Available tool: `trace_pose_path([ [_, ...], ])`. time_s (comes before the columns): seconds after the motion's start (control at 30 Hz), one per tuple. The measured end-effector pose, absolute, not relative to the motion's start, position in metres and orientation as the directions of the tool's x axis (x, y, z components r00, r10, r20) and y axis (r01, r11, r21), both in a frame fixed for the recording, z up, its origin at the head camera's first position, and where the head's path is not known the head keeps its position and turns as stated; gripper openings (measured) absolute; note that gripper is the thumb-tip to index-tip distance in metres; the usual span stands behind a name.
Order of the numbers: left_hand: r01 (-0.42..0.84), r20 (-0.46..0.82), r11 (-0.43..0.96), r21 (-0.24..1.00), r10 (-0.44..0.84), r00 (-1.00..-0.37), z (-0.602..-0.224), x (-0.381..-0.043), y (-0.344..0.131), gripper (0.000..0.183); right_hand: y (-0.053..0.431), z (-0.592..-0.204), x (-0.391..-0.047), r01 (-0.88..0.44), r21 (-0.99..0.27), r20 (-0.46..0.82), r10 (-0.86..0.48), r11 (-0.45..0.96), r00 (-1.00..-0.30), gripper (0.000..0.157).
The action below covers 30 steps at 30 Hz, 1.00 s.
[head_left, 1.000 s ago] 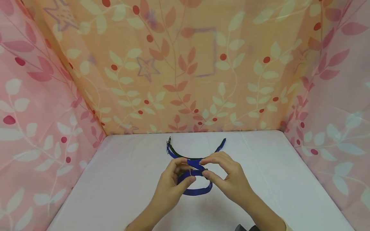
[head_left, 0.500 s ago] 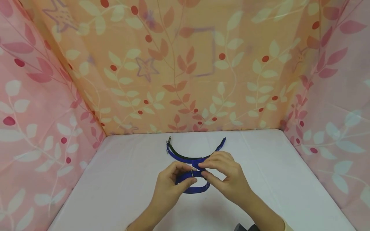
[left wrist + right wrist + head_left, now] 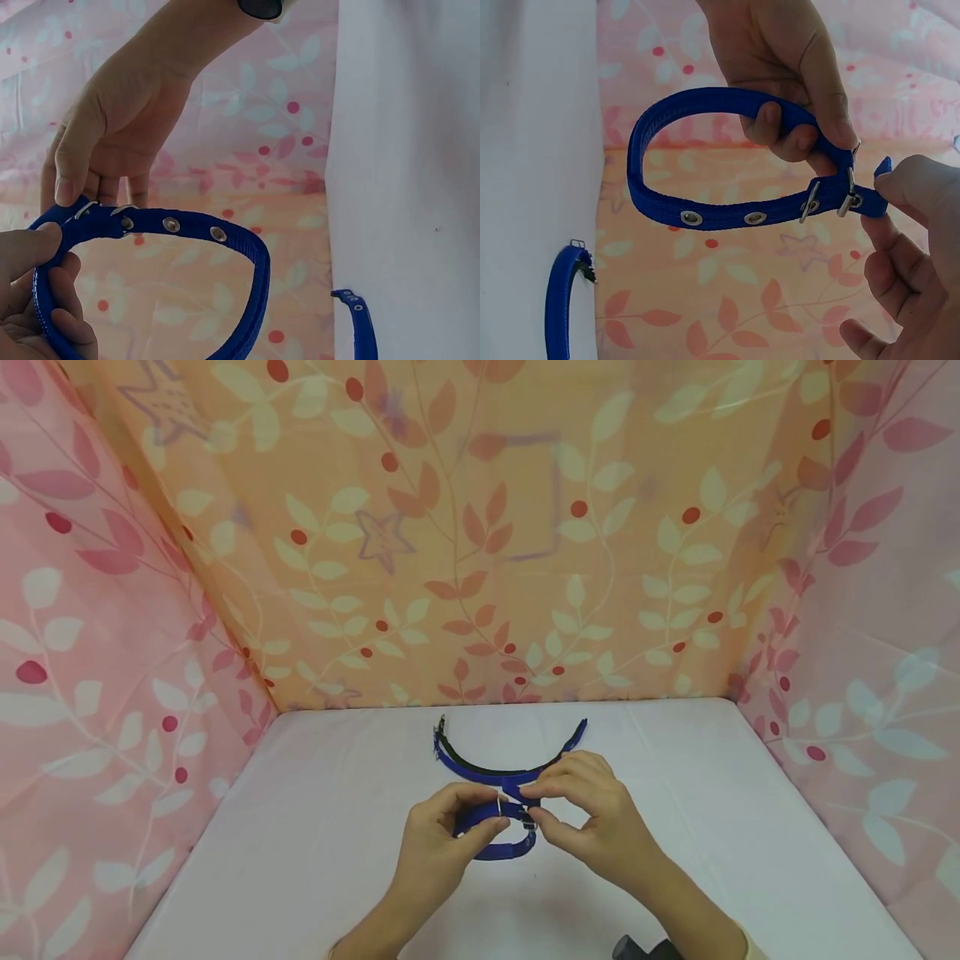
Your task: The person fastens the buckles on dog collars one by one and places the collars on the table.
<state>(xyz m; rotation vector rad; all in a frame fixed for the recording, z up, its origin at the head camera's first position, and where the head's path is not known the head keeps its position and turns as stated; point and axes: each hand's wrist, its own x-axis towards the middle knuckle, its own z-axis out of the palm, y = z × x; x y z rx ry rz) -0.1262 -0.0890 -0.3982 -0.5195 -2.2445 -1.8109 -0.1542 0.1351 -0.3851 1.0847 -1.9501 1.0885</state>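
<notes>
A blue pet collar (image 3: 724, 214) with metal eyelets and a buckle (image 3: 849, 195) is held up as a loop between both hands. My left hand (image 3: 442, 835) grips the collar beside the buckle, thumb and index finger on the band, other fingers curled inside the loop. My right hand (image 3: 596, 810) pinches the collar's free tip (image 3: 885, 176) between thumb and index finger, just past the buckle. In the right wrist view the strap runs through the buckle, with its prong at an eyelet. In the left wrist view, right fingers partly cover the tip.
On the white table (image 3: 315, 827), behind the hands, lies a second blue strap (image 3: 468, 772) curved in an arc, with a dark green band along its inner side. A dark object (image 3: 641, 948) shows at the front edge. Patterned curtains (image 3: 480, 568) enclose the table.
My left index finger has come off the strap's tip and down to the buckle area. The right hand keeps its pinch on the tip, drawn slightly rightward; the loop looks a little smaller.
</notes>
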Motion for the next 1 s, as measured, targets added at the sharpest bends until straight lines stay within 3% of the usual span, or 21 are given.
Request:
trace_pose_path([
  [0.3,0.416,0.393,0.093,0.905,0.196,-0.898,-0.3977,-0.1269,-0.0924,0.024,0.1393,-0.3839,-0.1539,-0.905,-0.331,0.827,-0.379,0.268,-0.415,0.019],
  [0.6,0.422,0.402,0.068,0.904,0.204,-0.893,-0.3980,-0.1263,-0.0916,0.021,0.1383,-0.3815,-0.1511,-0.895,-0.356,0.808,-0.393,0.271,-0.440,0.035],
  [1.0,0.427,0.403,0.068,0.902,0.227,-0.887,-0.3962,-0.1244,-0.0929,0.021,0.1384,-0.3819,-0.1491,-0.886,-0.371,0.778,-0.428,0.279,-0.460,0.037],
])
